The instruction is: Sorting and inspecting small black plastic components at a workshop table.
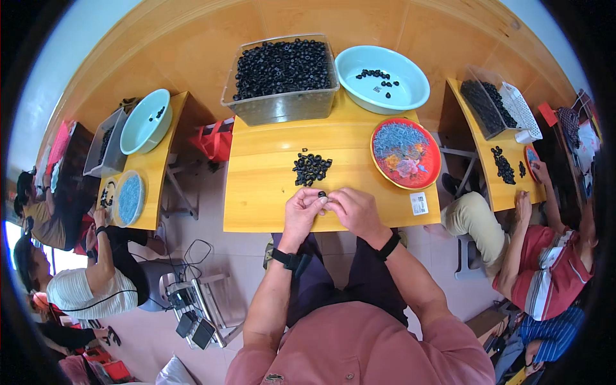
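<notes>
Above the table's near edge my left hand [304, 210] pinches a small black ring-shaped part [322, 194] between thumb and finger. Close beside it, the fingertips of my right hand [354, 209] are pressed together by that part; whatever they hold is too small to make out. Just beyond my hands lies a loose pile of similar black parts [312, 168] on the yellow table [260, 186]. To the right, a round red tray [431, 172] with a flower pattern carries a heap of thin bluish-silver pieces [399, 138].
At the back stand a clear bin [282, 112] full of black parts and a light-blue basin [410, 96] with several in it. A white label [419, 203] lies at the right front. People work at side tables [152, 192]. A metal stool [215, 308] stands left on the floor.
</notes>
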Action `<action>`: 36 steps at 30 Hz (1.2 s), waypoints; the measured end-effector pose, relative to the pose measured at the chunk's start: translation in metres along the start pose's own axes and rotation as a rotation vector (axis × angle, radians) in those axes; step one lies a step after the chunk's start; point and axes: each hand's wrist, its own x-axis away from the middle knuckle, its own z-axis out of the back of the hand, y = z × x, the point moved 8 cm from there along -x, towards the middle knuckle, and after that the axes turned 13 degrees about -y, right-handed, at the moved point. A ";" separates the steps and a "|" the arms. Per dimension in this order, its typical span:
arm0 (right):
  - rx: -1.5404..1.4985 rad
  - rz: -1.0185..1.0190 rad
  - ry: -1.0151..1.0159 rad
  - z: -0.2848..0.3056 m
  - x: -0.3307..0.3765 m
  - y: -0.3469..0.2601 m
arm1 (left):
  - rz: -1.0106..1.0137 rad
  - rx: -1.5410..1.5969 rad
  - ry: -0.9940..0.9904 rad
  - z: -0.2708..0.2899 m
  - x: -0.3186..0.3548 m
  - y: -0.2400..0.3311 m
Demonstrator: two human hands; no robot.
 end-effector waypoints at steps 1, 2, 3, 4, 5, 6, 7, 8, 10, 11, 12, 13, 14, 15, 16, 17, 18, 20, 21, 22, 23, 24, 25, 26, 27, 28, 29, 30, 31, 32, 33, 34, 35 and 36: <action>-0.041 -0.047 0.019 -0.001 0.002 0.009 | -0.017 -0.012 0.030 -0.001 0.001 -0.003; -0.082 -0.095 0.038 -0.002 0.004 0.017 | -0.034 -0.023 0.059 -0.001 0.003 -0.005; -0.084 -0.095 0.037 -0.003 0.007 0.022 | -0.026 -0.076 0.069 -0.003 0.005 -0.006; -0.106 -0.130 0.026 -0.004 0.009 0.029 | -0.024 -0.077 0.070 -0.004 0.005 -0.006; -0.127 -0.166 0.015 -0.007 0.011 0.036 | -0.016 -0.137 0.097 -0.003 0.006 -0.006; -0.126 -0.170 0.016 -0.007 0.013 0.038 | -0.006 -0.195 0.121 -0.005 0.006 -0.004; -0.154 -0.182 0.014 -0.009 0.015 0.041 | 0.005 -0.256 0.117 -0.007 0.006 -0.001; -0.180 -0.195 0.011 -0.010 0.016 0.044 | 0.008 -0.256 0.113 -0.009 0.006 0.001; -0.183 -0.210 0.007 -0.011 0.018 0.046 | 0.044 -0.413 0.103 -0.009 0.008 0.002; -0.193 -0.214 0.003 -0.012 0.018 0.048 | 0.050 -0.433 0.112 -0.009 0.008 0.002; -0.203 -0.218 -0.001 -0.012 0.017 0.048 | 0.054 -0.433 0.110 -0.010 0.007 0.003; -0.205 -0.221 -0.001 -0.013 0.017 0.049 | 0.050 -0.430 0.111 -0.011 0.007 0.004; -0.205 -0.231 -0.003 -0.013 0.018 0.051 | 0.046 -0.427 0.113 -0.012 0.007 0.005; -0.207 -0.237 -0.005 -0.014 0.017 0.051 | 0.048 -0.429 0.116 -0.012 0.007 0.005; -0.210 -0.236 -0.006 -0.013 0.016 0.050 | 0.035 -0.454 0.114 -0.013 0.007 0.007; -0.204 -0.234 -0.009 -0.012 0.016 0.049 | 0.022 -0.479 0.113 -0.014 0.007 0.009; -0.196 -0.234 -0.010 -0.011 0.016 0.049 | 0.022 -0.480 0.114 -0.016 0.007 0.010; -0.172 -0.232 -0.017 -0.011 0.017 0.051 | 0.044 -0.475 0.124 -0.019 0.007 0.012; -0.148 -0.229 -0.023 -0.012 0.016 0.050 | 0.041 -0.476 0.125 -0.018 0.008 0.012; -0.147 -0.225 -0.022 -0.012 0.016 0.049 | 0.035 -0.522 0.118 -0.018 0.009 0.012; -0.143 -0.238 -0.026 -0.013 0.016 0.049 | 0.030 -0.568 0.110 -0.018 0.009 0.012; -0.139 -0.252 -0.031 -0.013 0.016 0.049 | 0.027 -0.567 0.112 -0.017 0.009 0.012; -0.137 -0.249 -0.033 -0.014 0.016 0.049 | 0.022 -0.576 0.113 -0.017 0.008 0.012; -0.153 -0.249 -0.009 -0.014 0.016 0.051 | 0.016 -0.584 0.115 -0.017 0.009 0.012; -0.170 -0.251 0.013 -0.013 0.017 0.051 | 0.014 -0.581 0.118 -0.018 0.008 0.013; -0.168 -0.249 0.010 -0.012 0.018 0.051 | 0.023 -0.593 0.132 -0.019 0.007 0.014; -0.264 -0.296 0.006 -0.011 0.021 0.057 | 0.032 -0.604 0.147 -0.019 0.006 0.015; -0.363 -0.339 0.000 -0.012 0.023 0.061 | 0.030 -0.602 0.154 -0.018 0.006 0.013; -0.363 -0.335 -0.005 -0.010 0.024 0.059 | 0.018 -0.593 0.154 -0.017 0.006 0.011; -0.320 -0.296 -0.018 -0.008 0.024 0.053 | 0.007 -0.583 0.153 -0.016 0.006 0.010; -0.275 -0.262 -0.029 -0.005 0.022 0.045 | 0.006 -0.580 0.156 -0.016 0.006 0.011; -0.273 -0.261 -0.032 -0.002 0.021 0.039 | 0.011 -0.606 0.137 -0.017 0.006 0.011; -0.186 -0.209 -0.027 0.002 0.019 0.027 | 0.016 -0.631 0.119 -0.018 0.006 0.012; -0.097 -0.156 -0.021 0.006 0.017 0.017 | 0.015 -0.629 0.120 -0.018 0.006 0.012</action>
